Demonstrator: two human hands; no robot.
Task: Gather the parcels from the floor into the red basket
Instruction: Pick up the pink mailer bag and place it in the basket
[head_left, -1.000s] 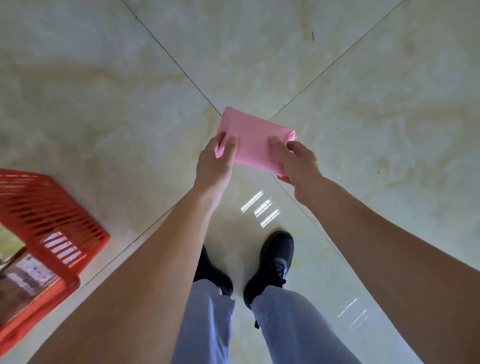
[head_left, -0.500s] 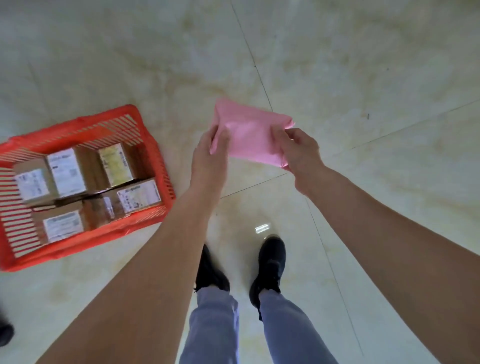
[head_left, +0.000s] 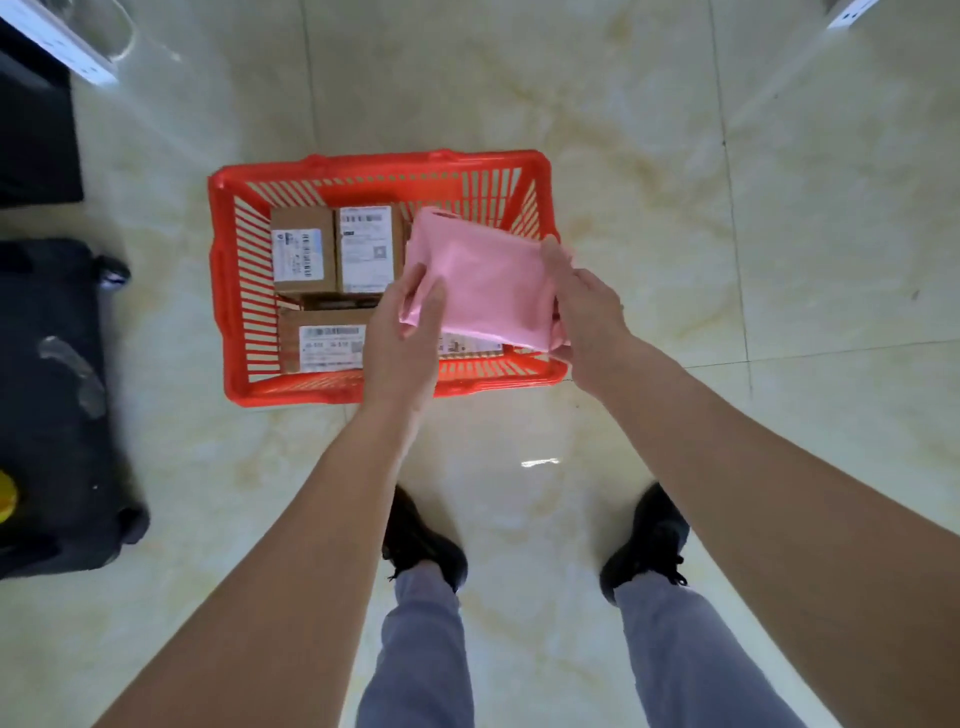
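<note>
A pink soft parcel (head_left: 480, 280) is held in the air over the right half of the red basket (head_left: 228, 291). My left hand (head_left: 402, 338) grips its near left corner and my right hand (head_left: 584, 312) grips its right end. The basket stands on the floor straight ahead of my feet. Inside it lie several brown cardboard boxes (head_left: 304, 249) with white labels, packed in its left and middle part. The pink parcel hides the basket's right interior.
A black wheeled suitcase (head_left: 57, 405) lies on the floor at the left, close to the basket. A dark cabinet (head_left: 31, 130) stands at the far left. White power strips (head_left: 62, 47) lie at the top left and top right corners. My black shoes (head_left: 421, 540) stand below the basket.
I have turned toward the basket: it went from the left edge of view to straight ahead. Both hands kept hold of the pink parcel, which now hangs over the basket.
</note>
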